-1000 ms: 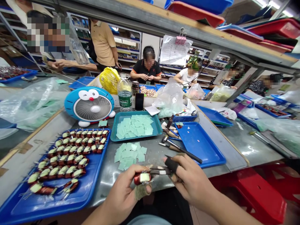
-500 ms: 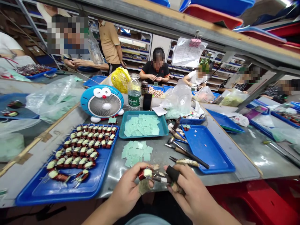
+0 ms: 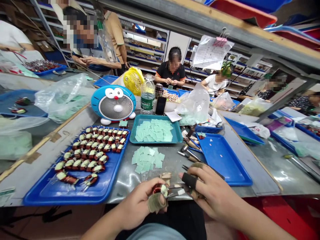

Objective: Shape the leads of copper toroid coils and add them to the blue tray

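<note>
My left hand [image 3: 143,200] is closed around a small coil [image 3: 158,189] wound with copper-coloured wire, with a cream patch on its end. Tape wraps the left thumb. My right hand [image 3: 205,188], a black sleeve on one finger, grips a two-pronged metal tool [image 3: 178,192]; its handle is hidden in the palm. The prongs point left and reach the coil's side; whether they grip it I cannot tell. Just beyond the hands lies a loose pile of pale green squares [image 3: 147,159]. Rows of similar coils fill much of the blue tray [image 3: 110,185] at left.
A teal tray [image 3: 182,136] holds more green squares. Behind it stand a cartoon-faced fan [image 3: 113,103], a water bottle [image 3: 147,96] and a phone [image 3: 161,106]. Hand tools [image 3: 191,153] lie beside the right blue tray [image 3: 227,160]. Co-workers sit across the bench; a shelf runs overhead.
My right hand has shifted right and slightly up, drawing away from my left. The coil in my left hand has turned and sits a little further right. The whole view has shifted slightly.
</note>
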Demonstrator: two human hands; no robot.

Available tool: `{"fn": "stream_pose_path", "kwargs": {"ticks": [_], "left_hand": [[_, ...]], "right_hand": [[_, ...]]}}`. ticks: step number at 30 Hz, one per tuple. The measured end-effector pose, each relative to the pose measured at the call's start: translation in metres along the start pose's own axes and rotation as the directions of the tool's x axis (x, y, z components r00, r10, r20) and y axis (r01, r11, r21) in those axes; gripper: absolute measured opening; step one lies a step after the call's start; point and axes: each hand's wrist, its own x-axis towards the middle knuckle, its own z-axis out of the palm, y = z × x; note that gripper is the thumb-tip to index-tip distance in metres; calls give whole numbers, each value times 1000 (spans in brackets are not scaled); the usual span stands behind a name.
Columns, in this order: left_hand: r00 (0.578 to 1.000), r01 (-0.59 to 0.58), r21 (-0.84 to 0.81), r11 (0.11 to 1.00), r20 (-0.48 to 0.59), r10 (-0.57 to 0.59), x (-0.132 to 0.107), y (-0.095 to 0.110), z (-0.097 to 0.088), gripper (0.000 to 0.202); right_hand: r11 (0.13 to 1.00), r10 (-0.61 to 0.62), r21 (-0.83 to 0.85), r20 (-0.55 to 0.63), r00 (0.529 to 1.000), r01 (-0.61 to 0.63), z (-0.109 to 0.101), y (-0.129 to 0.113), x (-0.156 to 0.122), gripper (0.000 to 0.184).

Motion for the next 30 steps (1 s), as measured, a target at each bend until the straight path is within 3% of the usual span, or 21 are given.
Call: {"fn": "stream_pose_path", "kwargs": {"ticks": [4,7,12,20,22,26,30], "left_hand": [[1000,15,-175,984,-16,-18,3,-7,-4,54],[996,72,-236,969,58,-60,6,-8,-4,57],[981,150,-233,961,154,-115,11,-9,-1,61],[948,267,-162,950,221,-229,10,-7,3,58],[954,256,-143,956,196,-227,10,-6,2,59],[982,148,-41,988,122,-142,9,-2,-5,52],[999,6,349,937,28,-16,13,5,-14,34]], "right_hand": [[1000,-13,-15,13,1000,13,-7,6,-3,51],[999,-33,-34,-12,999,33,-3,6,-2,53],[993,-96,-69,-3,995,95,1,5,3,50],[953,-274,-116,52,960,278,-20,14,9,37],[965,-238,-100,68,969,244,-20,15,6,41],[1000,10,11,-6,1000,-10,0,11,-14,50],[979,172,118,-58,983,-164,31,2,-33,51]]}}
